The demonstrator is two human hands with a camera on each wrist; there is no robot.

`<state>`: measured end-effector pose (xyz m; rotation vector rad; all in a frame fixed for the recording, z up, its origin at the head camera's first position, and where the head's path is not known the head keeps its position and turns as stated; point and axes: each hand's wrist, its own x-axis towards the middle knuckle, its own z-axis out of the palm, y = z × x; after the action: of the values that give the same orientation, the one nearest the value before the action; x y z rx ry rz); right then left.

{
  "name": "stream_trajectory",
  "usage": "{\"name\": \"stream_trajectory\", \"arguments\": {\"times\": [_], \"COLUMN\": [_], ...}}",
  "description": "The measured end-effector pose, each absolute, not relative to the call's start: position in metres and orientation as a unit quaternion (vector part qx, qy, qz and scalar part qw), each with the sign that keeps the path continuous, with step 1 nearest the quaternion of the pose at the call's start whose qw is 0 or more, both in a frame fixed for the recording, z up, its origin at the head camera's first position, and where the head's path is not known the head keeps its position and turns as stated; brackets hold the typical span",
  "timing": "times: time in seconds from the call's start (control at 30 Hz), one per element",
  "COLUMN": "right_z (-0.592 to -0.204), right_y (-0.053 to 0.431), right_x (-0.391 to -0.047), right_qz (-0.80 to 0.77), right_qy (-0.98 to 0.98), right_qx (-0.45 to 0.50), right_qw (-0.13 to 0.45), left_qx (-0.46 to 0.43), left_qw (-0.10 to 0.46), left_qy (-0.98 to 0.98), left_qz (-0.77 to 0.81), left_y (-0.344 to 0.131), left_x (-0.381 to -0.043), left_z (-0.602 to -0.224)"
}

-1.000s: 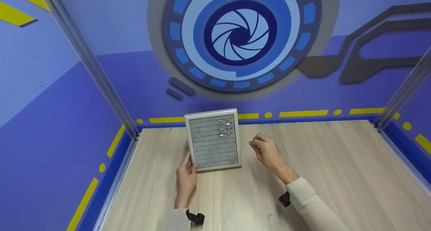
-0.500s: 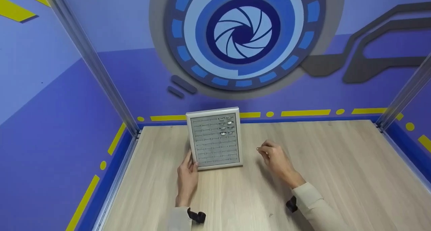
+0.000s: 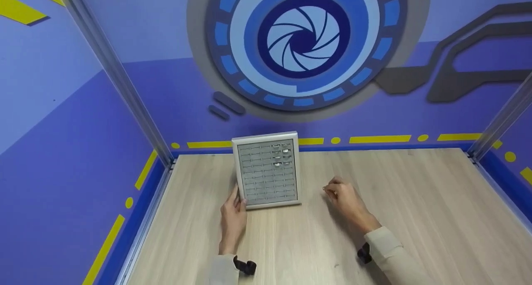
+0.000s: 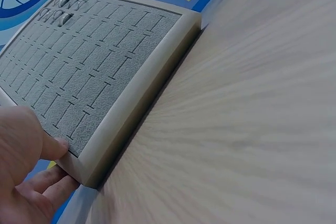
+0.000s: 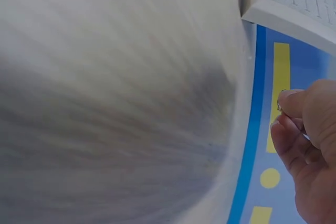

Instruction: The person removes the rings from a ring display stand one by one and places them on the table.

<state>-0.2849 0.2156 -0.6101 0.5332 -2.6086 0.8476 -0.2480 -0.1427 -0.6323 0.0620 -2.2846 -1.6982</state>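
Observation:
A ring display board (image 3: 266,181) with a pale frame and grey slotted padding stands tilted back on the table. Several silver rings (image 3: 286,151) sit in slots at its upper right. With the thumb on the front and fingers behind, my left hand (image 3: 233,220) grips the lower left corner; the left wrist view shows this hand (image 4: 26,166) at the frame's edge. Right of the board, my right hand (image 3: 349,202) is raised over the table. Between its thumb and fingertips it pinches a small ring (image 5: 280,99), mostly covered by the fingers.
The wood-grain table (image 3: 415,202) runs back to a blue and purple wall (image 3: 166,98) with yellow markings. Metal posts (image 3: 120,85) rise at both back corners. The board stands near the back edge.
My right hand, still pinching the ring, has moved right and toward me, away from the board. My left hand keeps its grip on the corner. The head view has shifted slightly.

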Motion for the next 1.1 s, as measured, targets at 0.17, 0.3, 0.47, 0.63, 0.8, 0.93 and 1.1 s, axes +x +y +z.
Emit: {"name": "stream_trajectory", "arguments": {"times": [0.17, 0.3, 0.47, 0.63, 0.8, 0.93, 1.1], "right_z": [-0.616, -0.62, -0.625, -0.627, -0.627, -0.627, -0.627], "right_y": [0.219, 0.221, 0.223, 0.227, 0.229, 0.23, 0.23], "right_x": [-0.286, -0.287, -0.288, -0.286, -0.285, -0.284, -0.284], "right_qz": [0.283, 0.267, 0.251, 0.253, 0.261, 0.263, 0.266], "right_qy": [-0.92, -0.919, -0.917, -0.922, -0.927, -0.926, -0.929], "right_qx": [0.205, 0.221, 0.232, 0.227, 0.218, 0.215, 0.209], "right_qw": [0.177, 0.187, 0.203, 0.185, 0.16, 0.162, 0.154], "left_qx": [0.027, 0.028, 0.023, 0.019, 0.016, 0.01, 0.014], "left_qw": [0.149, 0.152, 0.154, 0.147, 0.146, 0.15, 0.15], "left_qy": [-0.796, -0.796, -0.797, -0.793, -0.789, -0.788, -0.79], "left_qz": [-0.585, -0.585, -0.584, -0.592, -0.597, -0.597, -0.594], "left_y": [-0.142, -0.142, -0.143, -0.142, -0.142, -0.142, -0.141], "left_x": [-0.248, -0.249, -0.249, -0.249, -0.249, -0.249, -0.249], "left_z": [-0.632, -0.632, -0.63, -0.631, -0.633, -0.633, -0.632]}}
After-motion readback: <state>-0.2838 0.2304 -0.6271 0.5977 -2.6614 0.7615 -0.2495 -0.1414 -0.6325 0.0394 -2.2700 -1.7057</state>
